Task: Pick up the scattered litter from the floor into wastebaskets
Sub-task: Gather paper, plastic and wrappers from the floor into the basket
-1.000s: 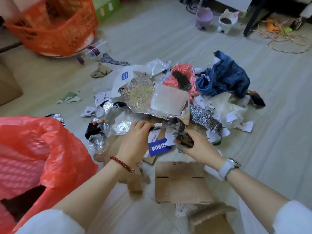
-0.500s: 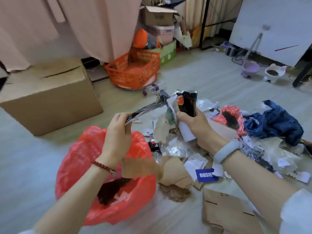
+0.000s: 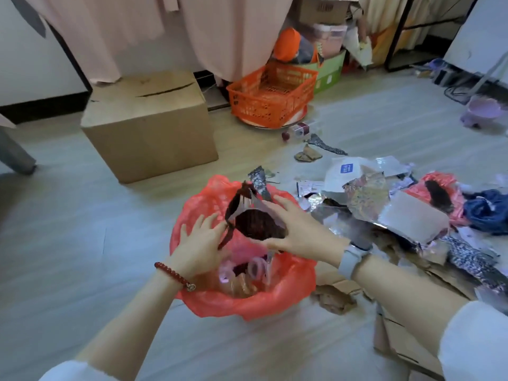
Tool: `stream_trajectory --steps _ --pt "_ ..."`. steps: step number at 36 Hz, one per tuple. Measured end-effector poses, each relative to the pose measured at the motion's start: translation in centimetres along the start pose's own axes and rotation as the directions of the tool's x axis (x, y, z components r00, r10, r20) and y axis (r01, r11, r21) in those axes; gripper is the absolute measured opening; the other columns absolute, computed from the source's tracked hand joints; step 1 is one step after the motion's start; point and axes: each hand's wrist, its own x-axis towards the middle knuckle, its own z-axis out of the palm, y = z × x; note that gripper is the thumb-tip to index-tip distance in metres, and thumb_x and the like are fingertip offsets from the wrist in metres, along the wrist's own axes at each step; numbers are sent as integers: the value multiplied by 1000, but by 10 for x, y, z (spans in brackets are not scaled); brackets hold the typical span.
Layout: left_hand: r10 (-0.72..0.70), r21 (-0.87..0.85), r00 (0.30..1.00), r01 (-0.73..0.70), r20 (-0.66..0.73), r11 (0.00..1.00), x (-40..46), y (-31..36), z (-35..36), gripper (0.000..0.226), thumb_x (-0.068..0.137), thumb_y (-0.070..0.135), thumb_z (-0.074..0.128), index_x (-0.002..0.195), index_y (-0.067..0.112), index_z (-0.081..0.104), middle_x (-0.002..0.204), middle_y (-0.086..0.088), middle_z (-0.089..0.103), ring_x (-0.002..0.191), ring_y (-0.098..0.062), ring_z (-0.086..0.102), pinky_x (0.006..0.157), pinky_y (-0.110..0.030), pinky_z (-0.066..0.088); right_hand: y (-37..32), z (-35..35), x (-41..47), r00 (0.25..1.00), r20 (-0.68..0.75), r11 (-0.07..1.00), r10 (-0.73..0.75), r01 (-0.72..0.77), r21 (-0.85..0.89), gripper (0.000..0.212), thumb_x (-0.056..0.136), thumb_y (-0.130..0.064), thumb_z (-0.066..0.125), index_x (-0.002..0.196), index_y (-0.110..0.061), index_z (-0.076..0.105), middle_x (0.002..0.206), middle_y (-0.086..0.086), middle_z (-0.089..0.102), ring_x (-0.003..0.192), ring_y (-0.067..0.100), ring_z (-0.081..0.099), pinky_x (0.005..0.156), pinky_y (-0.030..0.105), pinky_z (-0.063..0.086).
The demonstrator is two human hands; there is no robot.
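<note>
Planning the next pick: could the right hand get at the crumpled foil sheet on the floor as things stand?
Probably yes, once freed: the foil sheet lies uncovered atop the pile, right of the right hand, which now holds a dark wrapper over the red bag.

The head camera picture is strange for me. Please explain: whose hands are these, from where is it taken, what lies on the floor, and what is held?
No machine is here. A person wears a camera on the head, so you look forward and down at that person's own two arms.

The left hand, with a red bead bracelet, and the right hand, with a pale wrist band, together hold a dark crumpled wrapper above the wastebasket lined with a red plastic bag. The fingers look rather spread; how firm the hold is, I cannot tell.

On the pale floor, to the right, lies a heap of scattered litter: silver foil, paper, torn cardboard, blue plastic. Behind stand a closed brown cardboard box and an orange plastic crate.
</note>
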Motion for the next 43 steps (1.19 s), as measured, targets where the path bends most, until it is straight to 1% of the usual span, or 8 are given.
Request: stream_trajectory --steps 6,12,16,20,25,35,39,43 --pt "-74 -171 885 -7 -459 985 -21 -14 0 40 88 32 55 125 18 54 141 -7 41 132 -27 35 107 -53 21 6 8 -10 992 -33 976 -120 111 -189 77 87 -47 55 147 -32 9 157 -1 5 144 20 11 114 39 25" --pt "-80 -186 914 5 -397 982 -33 -25 16 58 80 51 39 125 17 54 139 -11 44 132 -31 35 106 -53 27 8 25 0 948 -142 906 -286 219 -363 63 87 -35 56 142 -17 32 150 14 28 138 33 27 111 49 30" --pt "-36 -134 921 -18 -388 991 -32 -17 24 64 78 55 27 125 21 54 141 -7 43 135 -28 31 106 -51 24 5 35 25 939 -277 879 -204 51 -475 78 83 -21 59 147 -24 15 154 21 7 140 45 8 113 55 17" --pt "-89 -112 945 56 -313 992 -26 -14 34 50 91 39 47 138 25 37 152 -9 22 142 -29 12 112 -48 12 1 45 56 999 24 875 -47 53 -481 67 90 -20 49 147 -21 14 153 17 11 141 36 15 113 46 22" --pt "-100 -115 950 69 -294 991 -26 -20 39 52 87 42 37 134 22 45 148 -11 32 140 -31 20 112 -47 11 -6 61 52 888 458 954 39 103 -282 46 96 -26 41 140 -15 36 143 8 43 126 27 45 101 38 41" --pt "37 -302 846 -231 -533 925 4 60 7 37 85 25 46 117 11 60 127 -11 54 120 -31 47 97 -47 37 32 -24 -7 961 -250 991 -121 132 27 28 92 -8 48 117 -8 61 116 6 63 105 13 56 92 24 43" --pt "193 -269 800 -402 -567 875 18 128 2 37 84 26 41 110 11 61 118 -10 58 111 -32 53 85 -43 44 73 -57 -50 939 -340 999 46 -39 28 28 92 -6 47 117 -7 60 115 8 63 99 13 56 83 15 38" --pt "396 -185 747 -560 -534 808 20 194 21 39 80 26 35 102 10 63 103 -10 64 93 -32 60 70 -41 50 121 -57 -109 925 -321 975 204 -222 -18 28 91 -8 50 116 -8 61 113 10 64 101 25 59 86 28 43"
